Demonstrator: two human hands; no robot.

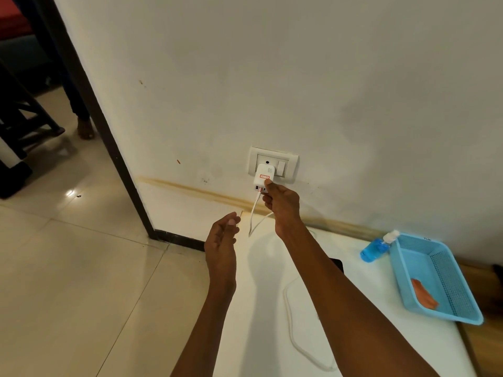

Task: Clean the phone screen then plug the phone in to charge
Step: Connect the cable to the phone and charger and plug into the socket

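Now count what lies before you: one white charger [263,177] seated in one wall socket plate [273,165], one white cable [292,308], one blue spray bottle [375,247], one blue basket [435,278] and one orange cloth [424,293] inside it.

Your right hand [280,202] reaches up to the charger, thumb pressed on its lower right corner and the other fingers curled just under it, where the cable's plug enters a port; whether those fingers actually pinch the plug is hard to make out.

Your left hand [221,240] hangs near the white surface [261,336], its fingers loosely curled. A thin pale sliver shows at its fingertips, too small to say what it is or whether you hold it.

From the charger the cable drops, loops back behind your right wrist, and reappears as a long curve on the surface near your right forearm.

Only one dark corner of the phone [337,263] shows, lying on the surface under your right forearm; the rest is hidden by the arm.

The bottle lies just beside the basket's far corner, its cap touching the rim. At upper left, a person's foot [85,129] stands on the tiled floor [68,268] beyond the dark door frame [109,148], the body cut off.
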